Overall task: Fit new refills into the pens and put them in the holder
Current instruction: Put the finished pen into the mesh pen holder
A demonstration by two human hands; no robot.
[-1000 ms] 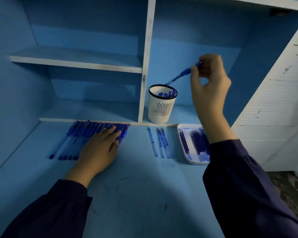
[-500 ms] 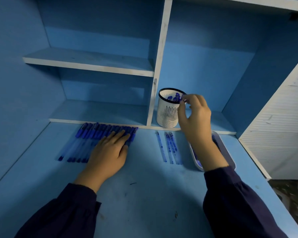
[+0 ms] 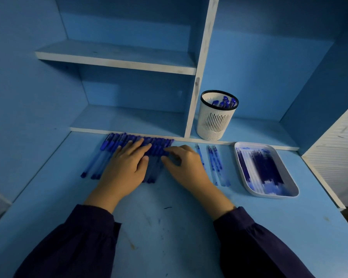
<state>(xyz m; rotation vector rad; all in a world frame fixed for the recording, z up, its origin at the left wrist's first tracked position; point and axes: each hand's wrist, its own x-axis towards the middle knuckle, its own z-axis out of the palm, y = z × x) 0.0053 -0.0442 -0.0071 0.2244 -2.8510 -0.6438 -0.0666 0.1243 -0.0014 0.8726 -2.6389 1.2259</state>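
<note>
Down on the blue desk (image 3: 169,227), both hands met at the row of pens (image 3: 159,143), which lay side by side with their blue caps against the white edge of the low shelf (image 3: 129,121). The left hand (image 3: 125,169) lay flat over the middle of the row, its fingers straight and a little apart, pressing on the barrels and gripping none. The right hand (image 3: 183,165) sat at the row's right end with its fingers bent; its forefinger touched the last caps and its thumb reached toward the barrels just below. That spot was blurred, so I could not tell whether finger and thumb were clamped on a pen or only resting against it. Dark sleeves covered both wrists.

Just right of that hand, a few thin blue sticks (image 3: 215,167) lay parallel on the desk, apart from the row; refills or bare barrels, I could not tell. Farther right stood a white tray (image 3: 269,195) packed with blue refills (image 3: 265,169). The holder (image 3: 215,121), a white slotted cup with a black rim, stood upright on the low shelf beside the white divider (image 3: 201,67), behind the sticks, with several capped pens (image 3: 223,102) upright inside it.
</note>
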